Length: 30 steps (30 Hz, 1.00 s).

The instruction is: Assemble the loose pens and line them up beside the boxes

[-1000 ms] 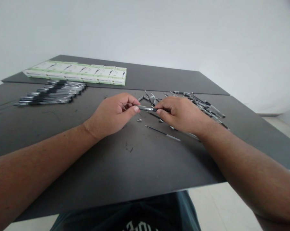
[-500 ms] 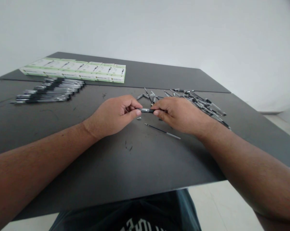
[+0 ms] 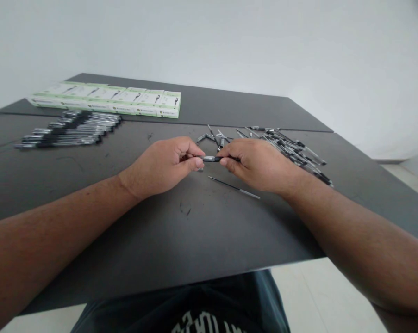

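Observation:
A pen (image 3: 210, 158) with a clear-and-black barrel lies level between my two hands, just above the table. The thumb and forefinger of my left hand (image 3: 167, 163) pinch its left end. My right hand (image 3: 260, 164) grips the black right part, and its fingers hide that end. Below the pen, a thin ink refill (image 3: 233, 187) rests slantwise on the table. Behind my fingertips lie loose pen parts (image 3: 206, 137), partly covered by the right hand. A small clear piece beneath the left fingertips is too small to name.
Several assembled pens (image 3: 73, 129) lie in a row at the left. Behind them stands a line of green-and-white boxes (image 3: 101, 99). A loose heap of pen parts (image 3: 295, 150) spreads to the right of my right hand. The grey table (image 3: 153, 259) ends close to my lap.
Both hands keep hold of the pen in nearly the same place. The right fingers have shifted slightly on the black part. The view has tilted a little.

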Tool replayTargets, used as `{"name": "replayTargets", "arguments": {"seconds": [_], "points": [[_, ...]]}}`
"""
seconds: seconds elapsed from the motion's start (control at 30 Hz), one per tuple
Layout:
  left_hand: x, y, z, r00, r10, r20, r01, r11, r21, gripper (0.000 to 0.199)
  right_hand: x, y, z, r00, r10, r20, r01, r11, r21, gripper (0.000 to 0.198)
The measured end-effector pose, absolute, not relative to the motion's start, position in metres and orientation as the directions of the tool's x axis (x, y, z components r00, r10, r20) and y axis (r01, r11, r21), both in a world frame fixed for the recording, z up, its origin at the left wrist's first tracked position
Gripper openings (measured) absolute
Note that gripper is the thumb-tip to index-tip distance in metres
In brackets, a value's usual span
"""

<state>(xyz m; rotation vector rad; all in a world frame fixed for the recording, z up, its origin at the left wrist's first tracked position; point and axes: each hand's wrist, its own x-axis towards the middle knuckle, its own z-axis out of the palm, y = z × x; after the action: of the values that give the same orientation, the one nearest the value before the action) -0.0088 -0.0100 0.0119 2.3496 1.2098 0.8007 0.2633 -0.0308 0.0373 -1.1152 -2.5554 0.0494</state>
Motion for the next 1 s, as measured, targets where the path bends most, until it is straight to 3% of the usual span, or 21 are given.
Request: {"name": "replayTargets", "arguments": {"seconds": [0.6,1.0], "points": [[-0.0096,-0.0099,0.0119,0.473,0.823,0.314,0.593,-0.561,0.578,0.018,0.2612,-0.0316,0.0373,-0.628,0.72,0.296,0.701,0.688,-0.187,0.029],[-0.0101,-0.0105,0.0105,0.569,0.737,0.365,0.582,-0.674,0.455,0.03,0.2566,-0.0321,0.0355,-0.636,0.732,0.244,0.697,0.681,-0.227,0.028]]}}
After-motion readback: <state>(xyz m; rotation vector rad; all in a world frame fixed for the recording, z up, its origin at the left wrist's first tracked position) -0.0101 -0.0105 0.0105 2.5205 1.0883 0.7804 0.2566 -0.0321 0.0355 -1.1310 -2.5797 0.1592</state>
